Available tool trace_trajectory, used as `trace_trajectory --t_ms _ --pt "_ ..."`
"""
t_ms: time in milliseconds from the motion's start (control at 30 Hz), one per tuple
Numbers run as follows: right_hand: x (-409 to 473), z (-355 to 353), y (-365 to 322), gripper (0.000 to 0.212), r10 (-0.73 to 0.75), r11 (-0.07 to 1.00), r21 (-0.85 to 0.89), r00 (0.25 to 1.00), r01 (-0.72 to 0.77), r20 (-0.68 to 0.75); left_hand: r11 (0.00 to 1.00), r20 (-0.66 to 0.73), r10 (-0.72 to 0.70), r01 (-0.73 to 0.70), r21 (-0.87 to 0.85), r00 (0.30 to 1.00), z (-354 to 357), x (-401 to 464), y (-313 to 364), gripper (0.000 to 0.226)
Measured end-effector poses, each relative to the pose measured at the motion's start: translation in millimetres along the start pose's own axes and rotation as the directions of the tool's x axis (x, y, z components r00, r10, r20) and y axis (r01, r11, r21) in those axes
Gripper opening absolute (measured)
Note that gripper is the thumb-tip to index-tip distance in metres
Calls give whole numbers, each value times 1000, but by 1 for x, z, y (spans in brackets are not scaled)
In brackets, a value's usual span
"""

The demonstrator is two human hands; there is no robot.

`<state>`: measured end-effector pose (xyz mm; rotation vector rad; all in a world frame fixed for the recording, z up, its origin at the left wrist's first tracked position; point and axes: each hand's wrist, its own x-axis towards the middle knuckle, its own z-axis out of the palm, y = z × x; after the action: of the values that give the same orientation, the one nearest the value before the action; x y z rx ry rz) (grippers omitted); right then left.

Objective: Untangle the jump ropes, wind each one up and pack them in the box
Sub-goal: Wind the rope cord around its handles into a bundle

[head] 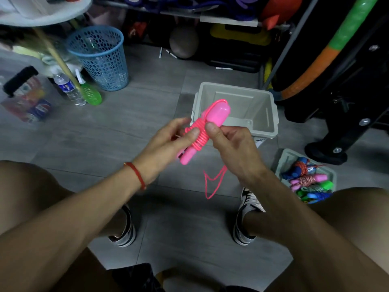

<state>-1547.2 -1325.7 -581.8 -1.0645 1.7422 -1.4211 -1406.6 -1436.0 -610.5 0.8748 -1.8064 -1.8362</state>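
Rope (199,135) and its handles: bright pink throughout. Box (271,114): plain pale grey. Basket (101,60): light blue, perforated with round holes. Hoop (328,49): green and orange bands. Wristband (136,173): red. Floor (147,98): grey tiles. Shoes (248,216): black-and-white patterned.

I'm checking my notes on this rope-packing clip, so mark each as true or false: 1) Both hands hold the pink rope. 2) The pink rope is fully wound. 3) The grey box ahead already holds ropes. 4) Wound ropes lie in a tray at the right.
1) True: the left hand and the right hand grip the pink jump rope.
2) False: a loose tail hangs below.
3) False: the grey box looks empty.
4) True: several wound ropes lie in the tray.
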Motion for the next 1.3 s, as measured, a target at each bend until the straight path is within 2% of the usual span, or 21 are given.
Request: trace_trajectory --t_ms 33,67,100,133,233,333,467,600,667,733,867,933,967,1033,1133,1200,1233,1267,1300 --pt "-1 -2 1 52 -25 1000 9 999 25 43 979 137 -109 130 -155 985 -6 -1 4 47" --pt "-1 -3 3 53 -35 999 2 997 35 62 946 275 -164 230 -229 947 -8 -3 8 40" --pt "-1 -1 3 52 -33 999 -17 997 34 72 933 361 -170 268 -242 917 -9 -6 9 37" --pt "0 0 4 51 -27 999 -40 997 30 73 948 373 -143 235 -214 917 -7 -7 10 33" --pt "1 5 10 54 -1 997 -79 1000 0 -16 996 178 -58 70 -62 982 4 -5 4 20" --pt "0 10 16 47 72 991 -108 996 -78 -53 993 9 -23 21 119 1000 2 1 -3 19" --pt "-3 9 18 25 225 957 -192 974 -218 17 887 -133 77 -7 461 988 -13 6 -11 33" --pt "-4 15 12 25 236 955 -176 971 -238 -32 784 -145 228 -92 614 963 -4 3 -12 25" --pt "-3 18 9 30 223 950 -208 973 -232 -67 710 -116 341 -175 682 933 5 0 -15 29" --pt "-3 19 9 43 196 944 -250 976 -214 -96 633 -94 418 -215 744 904 12 -1 -20 39" --pt "-6 20 6 48 151 959 -213 975 -185 -166 378 -76 450 -112 919 890 26 -6 -26 59" --pt "-7 18 3 46 148 975 -134 968 -177 -201 279 -7 509 -157 948 861 35 -13 -27 60" --pt "-6 15 3 45 156 982 -72 966 -175 -208 307 37 503 -219 926 864 38 -18 -27 60" --pt "-3 6 1 43 138 990 1 974 -141 -180 528 71 442 -324 785 894 36 -22 -23 62" --pt "1 -4 0 29 43 999 31 996 -40 -76 824 22 345 -314 472 938 25 -14 -16 58" --pt "0 -7 0 26 0 1000 31 999 -1 38 982 -20 153 -150 117 988 18 -8 -4 50" --pt "0 -8 2 27 -13 999 50 995 8 103 994 67 11 -3 -110 998 15 -7 2 47" --pt "-1 -8 3 29 -11 996 94 986 -5 165 949 206 -95 151 -277 974 11 -7 6 45" --pt "-1 -9 5 31 -1 993 116 981 -22 196 903 324 -135 251 -349 936 9 -8 8 45"
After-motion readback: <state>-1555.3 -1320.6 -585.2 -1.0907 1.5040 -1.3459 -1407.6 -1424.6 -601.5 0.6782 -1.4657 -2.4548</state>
